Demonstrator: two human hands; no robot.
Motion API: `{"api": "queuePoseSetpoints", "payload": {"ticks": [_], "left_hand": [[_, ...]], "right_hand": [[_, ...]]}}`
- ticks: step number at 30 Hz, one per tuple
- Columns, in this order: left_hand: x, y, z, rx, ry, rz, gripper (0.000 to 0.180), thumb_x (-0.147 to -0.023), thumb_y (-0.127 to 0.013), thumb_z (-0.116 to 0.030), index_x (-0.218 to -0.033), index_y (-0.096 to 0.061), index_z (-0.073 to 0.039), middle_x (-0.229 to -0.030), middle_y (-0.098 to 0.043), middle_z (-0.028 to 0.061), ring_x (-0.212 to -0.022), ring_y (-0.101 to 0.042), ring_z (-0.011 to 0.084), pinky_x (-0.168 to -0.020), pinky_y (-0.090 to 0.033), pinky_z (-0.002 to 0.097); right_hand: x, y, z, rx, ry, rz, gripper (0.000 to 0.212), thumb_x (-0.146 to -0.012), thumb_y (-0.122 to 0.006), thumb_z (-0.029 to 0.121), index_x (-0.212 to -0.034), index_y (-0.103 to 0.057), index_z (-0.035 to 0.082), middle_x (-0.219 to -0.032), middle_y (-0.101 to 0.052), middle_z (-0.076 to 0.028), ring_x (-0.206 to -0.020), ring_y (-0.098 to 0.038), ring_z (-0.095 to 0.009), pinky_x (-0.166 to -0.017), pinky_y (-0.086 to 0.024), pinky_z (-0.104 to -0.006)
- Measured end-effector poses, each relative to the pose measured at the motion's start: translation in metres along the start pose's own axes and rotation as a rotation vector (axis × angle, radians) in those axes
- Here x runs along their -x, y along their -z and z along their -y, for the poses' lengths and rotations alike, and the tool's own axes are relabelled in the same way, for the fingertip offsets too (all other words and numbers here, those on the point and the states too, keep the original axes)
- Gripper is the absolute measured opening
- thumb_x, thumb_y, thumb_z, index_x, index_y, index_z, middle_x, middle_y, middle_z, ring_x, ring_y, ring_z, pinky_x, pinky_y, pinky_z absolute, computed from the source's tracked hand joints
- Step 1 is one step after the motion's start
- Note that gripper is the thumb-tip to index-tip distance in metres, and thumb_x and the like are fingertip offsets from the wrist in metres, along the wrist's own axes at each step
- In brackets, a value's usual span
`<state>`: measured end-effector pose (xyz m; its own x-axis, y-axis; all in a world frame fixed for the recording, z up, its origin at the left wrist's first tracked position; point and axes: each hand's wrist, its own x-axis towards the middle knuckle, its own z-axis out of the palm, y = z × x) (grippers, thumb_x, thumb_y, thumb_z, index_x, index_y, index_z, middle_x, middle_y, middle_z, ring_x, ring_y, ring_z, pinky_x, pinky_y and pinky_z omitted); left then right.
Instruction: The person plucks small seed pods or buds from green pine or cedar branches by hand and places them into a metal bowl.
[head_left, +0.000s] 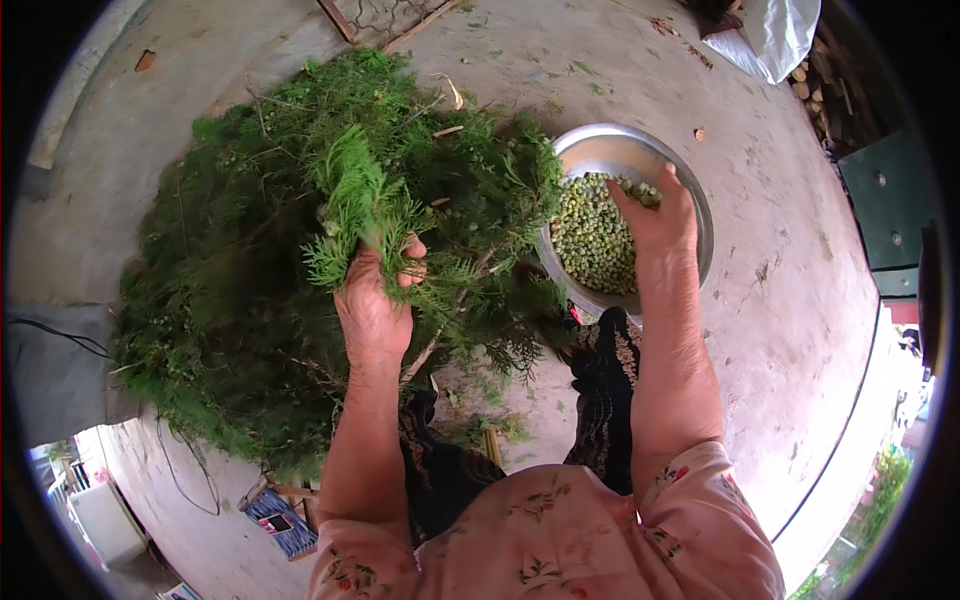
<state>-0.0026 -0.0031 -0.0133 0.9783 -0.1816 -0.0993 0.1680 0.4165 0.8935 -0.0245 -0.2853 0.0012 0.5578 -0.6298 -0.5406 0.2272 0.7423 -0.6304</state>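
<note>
My left hand (375, 300) is closed round a leafy evergreen sprig (355, 185), its flat, scaly green foliage standing up past the fingers. Beneath and around it spreads a large heap of cut evergreen branches (230, 260), dark green with some woody stems. To the right stands a round metal basin (705, 235), partly filled with small green and yellowish seed cones (590, 235). Over the basin's far right part, my right hand (660, 215) has thumb and fingers curved about a few green cones (640, 192). Its palm is turned away.
A wire-mesh frame (385, 15) lies beyond the heap. White sacks (770, 40) and stacked firewood (815, 90) are at the far right, near a dark green cabinet (885, 205). A blue-strapped stool (280, 520) stands at the lower left. Loose leaf bits dot the concrete floor (780, 330).
</note>
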Motion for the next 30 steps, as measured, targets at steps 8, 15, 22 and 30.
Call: {"api": "queuePoseSetpoints", "payload": {"ticks": [8,15,22,30], "left_hand": [[0.002,-0.021,-0.002,0.193,0.059,-0.283,0.028,-0.078,-0.063,-0.012,-0.102,-0.051,-0.006,-0.095,-0.061,0.0090,-0.061,-0.055,0.0138,-0.046,-0.041,0.0231],[0.002,-0.006,-0.004,0.123,0.207,-0.283,0.033,-0.078,-0.059,-0.008,-0.109,-0.052,0.001,-0.103,-0.059,0.0096,-0.082,-0.058,0.0169,-0.065,-0.047,0.0263],[0.003,-0.017,-0.011,-0.036,0.068,0.152,0.055,-0.071,-0.066,-0.033,-0.111,-0.051,0.002,-0.107,-0.056,0.0095,-0.097,-0.052,0.0172,-0.086,-0.039,0.0306],[0.003,-0.025,-0.006,-0.263,-0.067,0.113,0.041,-0.084,-0.052,-0.039,-0.097,-0.056,-0.001,-0.084,-0.051,-0.0004,-0.078,-0.043,0.0089,-0.070,-0.035,0.0224]], "right_hand": [[-0.040,0.027,0.012,-0.104,0.196,-0.096,0.045,-0.084,-0.054,0.020,-0.117,-0.039,-0.007,-0.117,-0.043,-0.018,-0.107,-0.043,-0.020,-0.092,-0.037,-0.0347],[0.005,-0.014,-0.008,0.072,0.277,0.212,0.025,-0.086,-0.049,0.010,-0.105,-0.049,-0.006,-0.091,-0.056,-0.013,-0.086,-0.055,-0.021,-0.075,-0.047,-0.0332],[0.074,-0.047,-0.047,0.423,0.345,0.643,0.016,-0.086,-0.053,0.012,-0.096,-0.060,0.003,-0.076,-0.061,-0.005,-0.061,-0.054,-0.010,-0.055,-0.042,-0.0216],[0.109,-0.053,-0.061,0.720,0.715,1.113,0.012,-0.076,-0.064,0.010,-0.084,-0.063,0.002,-0.070,-0.060,-0.004,-0.062,-0.053,-0.013,-0.057,-0.044,-0.0242]]}}
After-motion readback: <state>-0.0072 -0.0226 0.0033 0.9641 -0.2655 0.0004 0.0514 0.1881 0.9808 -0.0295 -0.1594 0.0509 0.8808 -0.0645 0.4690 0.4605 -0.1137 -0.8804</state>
